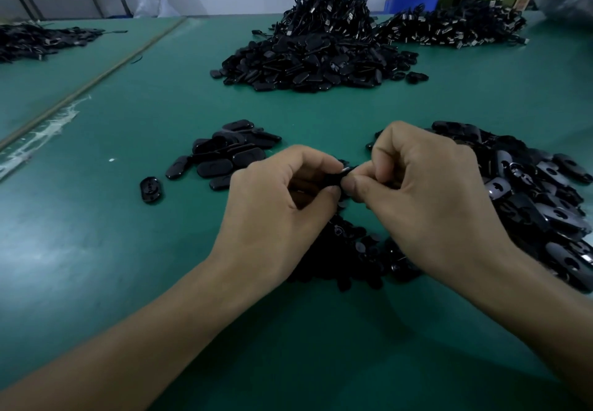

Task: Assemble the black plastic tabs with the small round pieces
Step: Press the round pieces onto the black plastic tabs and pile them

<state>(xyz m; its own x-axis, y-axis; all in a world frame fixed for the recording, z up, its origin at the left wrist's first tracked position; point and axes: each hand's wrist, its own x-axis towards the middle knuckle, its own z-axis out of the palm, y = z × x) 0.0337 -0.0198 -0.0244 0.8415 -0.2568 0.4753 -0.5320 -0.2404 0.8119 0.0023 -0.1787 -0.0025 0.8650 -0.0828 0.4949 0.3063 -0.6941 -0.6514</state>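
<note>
Left hand (282, 205) and right hand (426, 186) are both pinching one black tab (333, 179) between curled fingertips, above the round pieces (353, 250).

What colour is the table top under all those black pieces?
Dark green. The table top shows plainly in the head view, the only one here.

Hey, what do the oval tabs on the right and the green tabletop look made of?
Oval tabs: likely hard moulded plastic, glossy black, catching pale highlights. Green tabletop: seemingly a matte rubber or vinyl mat, showing only soft, diffuse sheen.
</note>
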